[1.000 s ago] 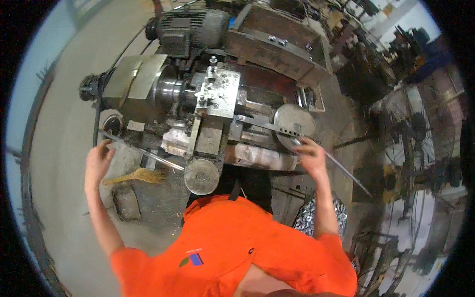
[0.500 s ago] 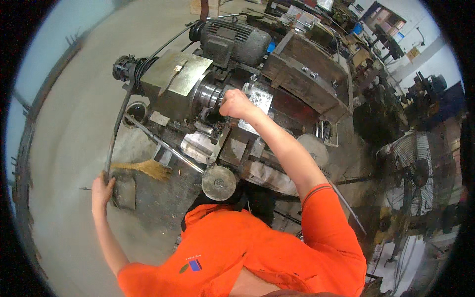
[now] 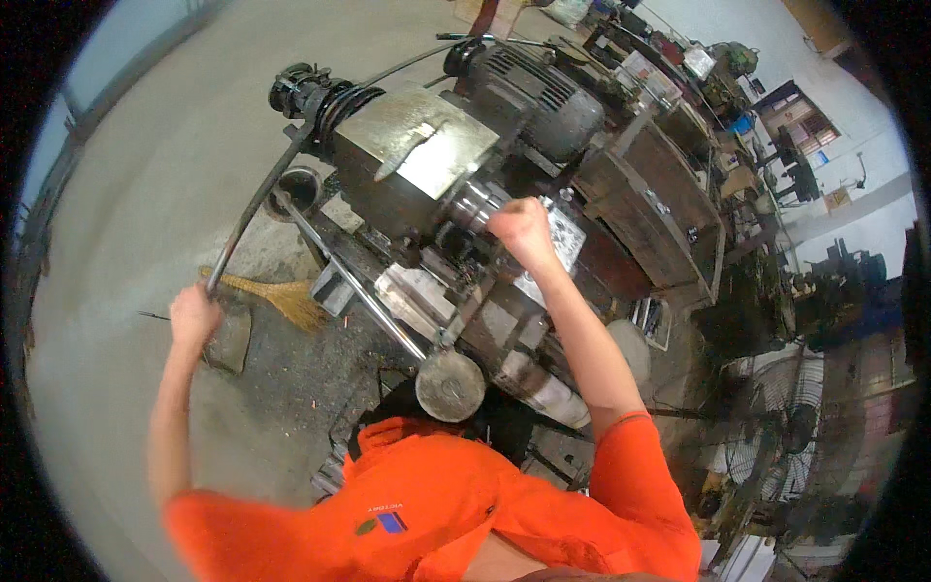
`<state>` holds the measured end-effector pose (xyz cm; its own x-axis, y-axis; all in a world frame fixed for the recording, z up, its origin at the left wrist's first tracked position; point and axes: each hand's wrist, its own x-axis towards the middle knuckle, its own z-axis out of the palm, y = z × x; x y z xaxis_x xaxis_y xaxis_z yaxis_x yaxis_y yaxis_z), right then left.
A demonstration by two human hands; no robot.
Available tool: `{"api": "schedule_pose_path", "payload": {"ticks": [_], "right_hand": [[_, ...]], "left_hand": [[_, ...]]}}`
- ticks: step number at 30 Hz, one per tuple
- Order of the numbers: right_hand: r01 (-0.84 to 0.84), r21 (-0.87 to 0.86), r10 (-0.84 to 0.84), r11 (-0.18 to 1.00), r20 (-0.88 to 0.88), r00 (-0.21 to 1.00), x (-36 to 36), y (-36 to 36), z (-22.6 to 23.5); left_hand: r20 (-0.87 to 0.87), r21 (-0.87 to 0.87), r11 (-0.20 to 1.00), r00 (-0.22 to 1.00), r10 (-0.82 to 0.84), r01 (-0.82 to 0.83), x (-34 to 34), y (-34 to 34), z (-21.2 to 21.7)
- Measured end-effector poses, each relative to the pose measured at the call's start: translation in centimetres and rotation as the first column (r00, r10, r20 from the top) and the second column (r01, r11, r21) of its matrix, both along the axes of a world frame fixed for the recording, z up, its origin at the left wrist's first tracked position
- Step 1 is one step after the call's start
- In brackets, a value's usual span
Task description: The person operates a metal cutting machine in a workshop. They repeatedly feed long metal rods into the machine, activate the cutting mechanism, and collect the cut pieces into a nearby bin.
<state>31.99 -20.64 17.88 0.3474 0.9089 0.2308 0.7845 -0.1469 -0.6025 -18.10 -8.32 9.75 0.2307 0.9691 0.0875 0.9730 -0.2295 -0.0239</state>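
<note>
Work at the headstock [image 3: 359, 189] seems unfinished.
Left grip [image 3: 196, 313] clamps the lever [image 3: 251, 213] left of it; right of it, what right grip [image 3: 522, 231] holds I cannot tell.

One left hand [image 3: 197, 313] and one right hand [image 3: 521, 231] make two in total. There is one machine [image 3: 417, 136] with one motor [image 3: 538, 97] and two round discs: one near disc [image 3: 451, 386] and one far disc [image 3: 632, 351]. Also one long bar [image 3: 254, 209], one silver rod [image 3: 362, 290], one broom [image 3: 294, 299] and one big box [image 3: 630, 209] are counted.
</note>
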Motion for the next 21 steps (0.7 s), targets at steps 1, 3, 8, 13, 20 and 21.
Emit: {"api": "schedule_pose_path", "payload": {"ticks": [1, 3, 8, 13, 20, 21], "right_hand": [[0.04, 0.01, -0.04, 0.999, -0.054, 0.998, -0.2, 0.1, -0.2], [0.043, -0.029, -0.046, 0.999, -0.087, 0.995, -0.5, 0.0, 0.7], [0.052, 0.009, -0.052, 0.999, -0.001, 0.999, -0.4, -0.1, 0.7], [0.031, 0.183, -0.06, 0.983, 0.154, 0.986, -0.3, -2.0, 0.0], [0.155, 0.24, -0.15, 0.958, -0.04, 0.988, 1.2, -17.5, 2.1], [0.231, 0.196, -0.229, 0.953, -0.032, 0.973, 1.8, -20.0, 2.1]], "left_hand": [[-0.065, -0.004, 1.0, 0.998, -0.01, 0.01, -1.3, 1.6, 0.6], [-0.207, 0.155, 0.984, 0.977, -0.052, 0.085, -6.4, 7.5, 0.1], [-0.25, 0.191, 0.97, 0.963, -0.103, 0.153, -6.0, 12.8, 1.9], [0.025, 0.114, 0.991, 0.998, 0.063, -0.066, -3.3, 14.3, 0.4], [0.61, -0.269, 0.951, 0.791, 0.048, 0.15, 11.3, 4.6, -11.0], [0.523, -0.537, 0.823, 0.839, 0.151, 0.187, 10.0, 5.3, -18.3]]}}
